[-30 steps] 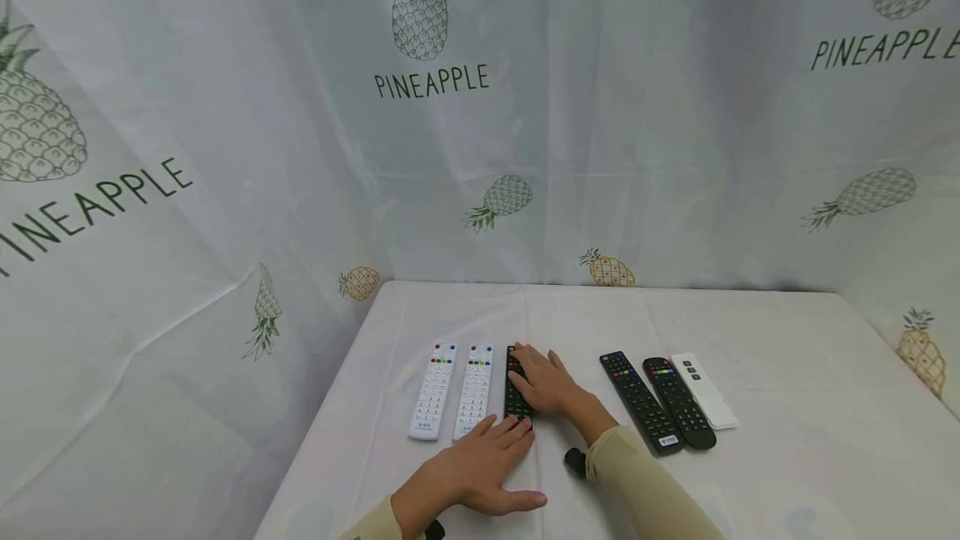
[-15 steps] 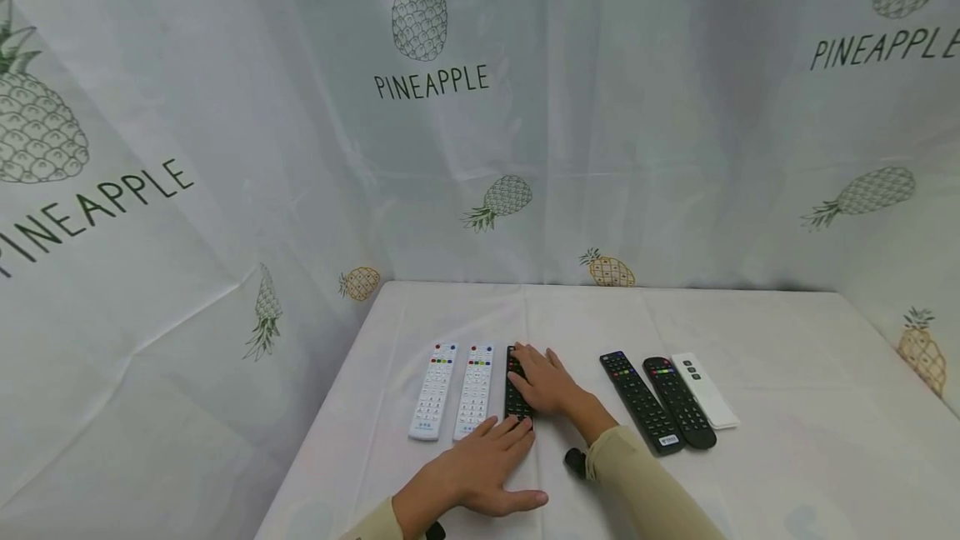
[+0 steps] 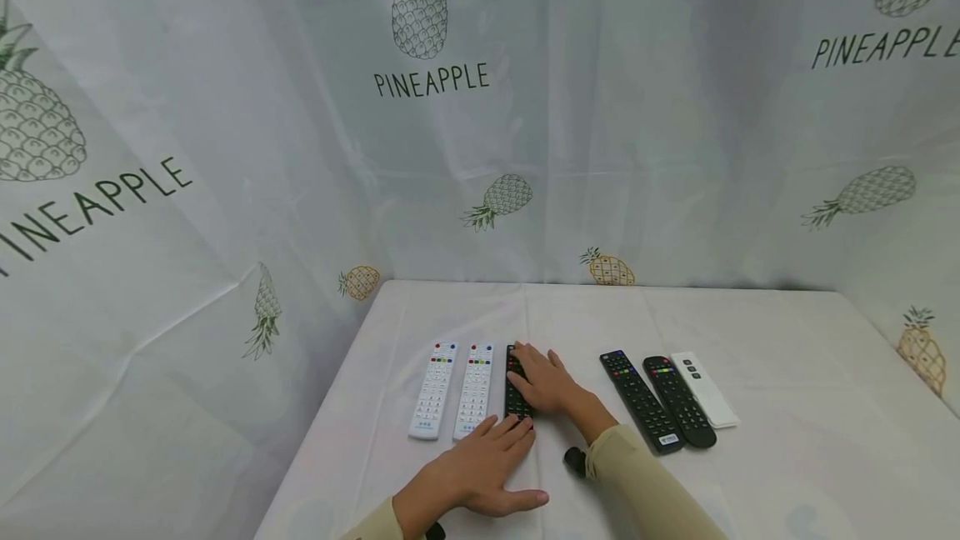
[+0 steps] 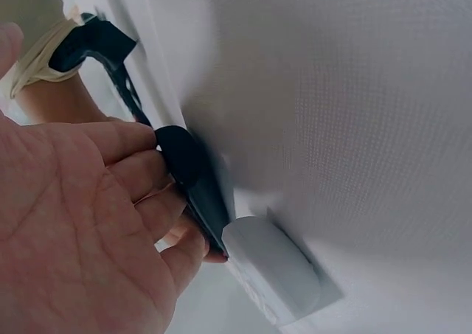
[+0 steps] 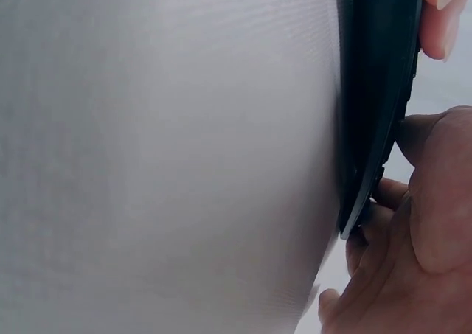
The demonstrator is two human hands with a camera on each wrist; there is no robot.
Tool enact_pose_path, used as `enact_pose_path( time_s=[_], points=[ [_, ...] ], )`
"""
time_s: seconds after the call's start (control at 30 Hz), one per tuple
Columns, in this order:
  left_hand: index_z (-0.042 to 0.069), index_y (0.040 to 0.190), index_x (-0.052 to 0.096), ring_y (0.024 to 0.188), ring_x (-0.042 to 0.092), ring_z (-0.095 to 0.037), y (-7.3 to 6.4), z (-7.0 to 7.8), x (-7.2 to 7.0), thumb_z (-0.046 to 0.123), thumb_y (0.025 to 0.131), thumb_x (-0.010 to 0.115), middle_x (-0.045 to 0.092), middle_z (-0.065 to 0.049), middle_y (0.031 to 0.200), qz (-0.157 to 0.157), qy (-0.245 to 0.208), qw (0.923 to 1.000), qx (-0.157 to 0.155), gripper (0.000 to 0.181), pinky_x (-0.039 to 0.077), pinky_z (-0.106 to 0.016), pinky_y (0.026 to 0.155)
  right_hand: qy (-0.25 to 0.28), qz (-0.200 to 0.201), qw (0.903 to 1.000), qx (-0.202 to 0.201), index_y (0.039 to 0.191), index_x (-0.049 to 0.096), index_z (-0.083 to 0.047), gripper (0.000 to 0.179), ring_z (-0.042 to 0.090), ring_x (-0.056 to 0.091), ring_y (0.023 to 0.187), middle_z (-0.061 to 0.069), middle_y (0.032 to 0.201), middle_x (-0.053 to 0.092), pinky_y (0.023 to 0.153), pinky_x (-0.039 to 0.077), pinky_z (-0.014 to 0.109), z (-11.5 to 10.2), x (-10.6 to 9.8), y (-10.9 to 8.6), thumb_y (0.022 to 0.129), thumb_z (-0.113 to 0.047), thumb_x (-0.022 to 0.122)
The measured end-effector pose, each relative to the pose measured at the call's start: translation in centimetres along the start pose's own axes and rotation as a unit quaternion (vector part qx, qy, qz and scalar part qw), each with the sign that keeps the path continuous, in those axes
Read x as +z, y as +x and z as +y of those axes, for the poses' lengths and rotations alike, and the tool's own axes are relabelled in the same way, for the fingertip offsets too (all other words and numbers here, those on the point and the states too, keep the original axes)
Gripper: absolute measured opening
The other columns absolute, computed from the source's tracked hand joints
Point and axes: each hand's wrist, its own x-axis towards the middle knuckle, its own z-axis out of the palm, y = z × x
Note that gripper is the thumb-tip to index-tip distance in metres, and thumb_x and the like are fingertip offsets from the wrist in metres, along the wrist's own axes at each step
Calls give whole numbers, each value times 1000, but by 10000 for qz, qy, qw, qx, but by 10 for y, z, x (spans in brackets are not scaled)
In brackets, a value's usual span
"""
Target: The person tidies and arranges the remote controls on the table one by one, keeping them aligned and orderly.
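A black remote control [image 3: 516, 403] lies lengthwise on the white-covered table, partly hidden under both hands. My right hand [image 3: 547, 382] rests over its far part with relaxed fingers and a thumb on its button face, as the right wrist view also shows. At the near end, my left hand [image 3: 483, 469] touches the remote with extended fingertips, its thumb spread out to the right. In the left wrist view those fingers meet the rounded end of the remote. Just left of it lies a white remote control [image 3: 475, 386], whose lower end is partly covered by my left hand.
A second white remote [image 3: 433, 394] lies further left. Right of my right arm are two black remotes, one long [image 3: 637, 398] and one rounded [image 3: 678, 402], beside a slim white remote [image 3: 705, 390]. A pineapple-print curtain [image 3: 630, 123] hangs behind the table.
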Motion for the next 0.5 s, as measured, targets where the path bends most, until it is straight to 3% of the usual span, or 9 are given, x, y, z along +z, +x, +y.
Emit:
enact_pose_path(
  time_s=[0.5],
  points=[
    [16,158,26,154,17,-18,2,-4,5,78,93,24,21,1,165,-6,-19,10000,34,90,22,-48,122,175,-106,9998,-24,149,39,-7,56,34,27,150,14,160,32,118,17,62,-2,-3,0,104,-39,45]
  ],
)
